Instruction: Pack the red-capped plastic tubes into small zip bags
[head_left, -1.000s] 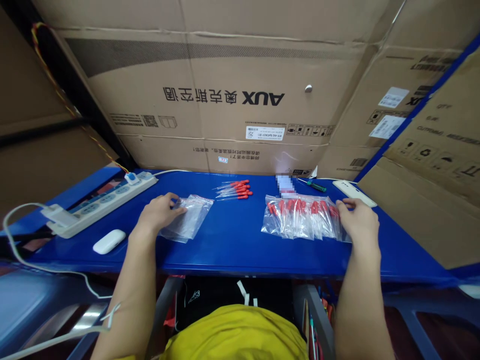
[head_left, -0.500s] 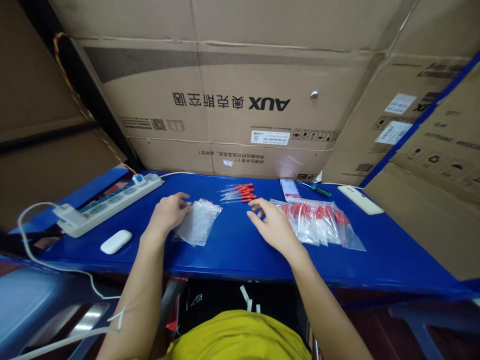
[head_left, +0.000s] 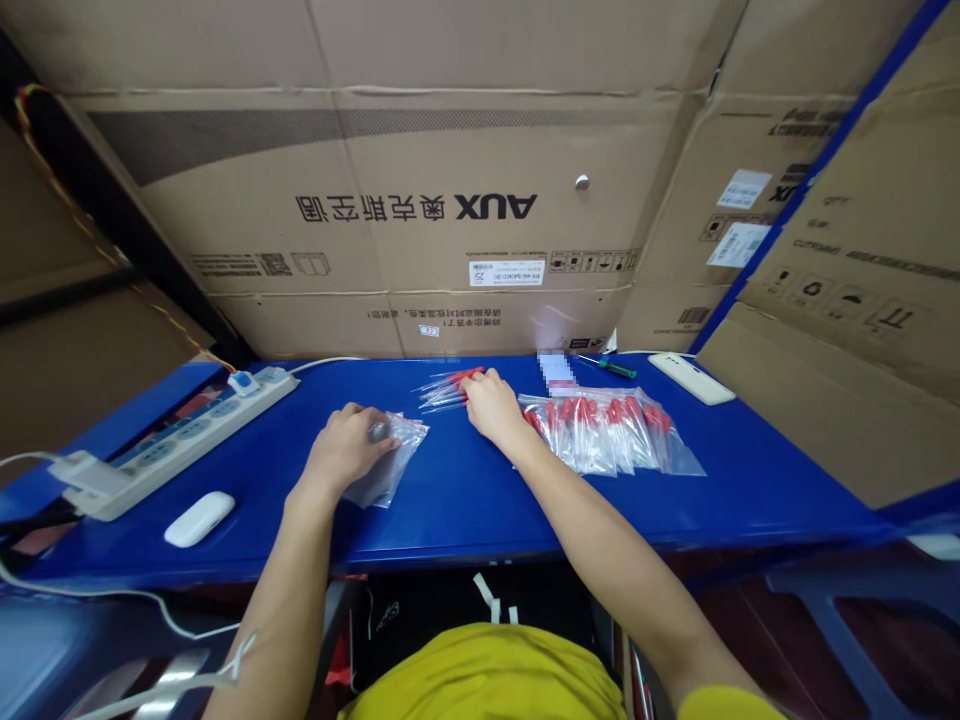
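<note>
My left hand (head_left: 347, 445) is over a small pile of clear zip bags (head_left: 386, 483), its fingers curled and its thumb pressed to a bag. At the back of the table, my right hand (head_left: 493, 405) has its fingers closed at the red ends of several thin clear-tipped droppers (head_left: 444, 392). It partly covers them, so how many it grips is hidden. Right of that hand lies a row of filled zip bags (head_left: 592, 435) with red-ended pieces inside.
On the left of the blue table (head_left: 465, 510) lie a white power strip (head_left: 180, 435) and a white earbud case (head_left: 199, 519). A pale phone (head_left: 691, 379) and a green-handled screwdriver (head_left: 619, 369) are at the back right. Cardboard (head_left: 420, 150) walls the back.
My right hand has reached forward and left onto the red-ended droppers, its fingers closing. My left thumb has come down onto the zip bags. The view has shifted to the right.
</note>
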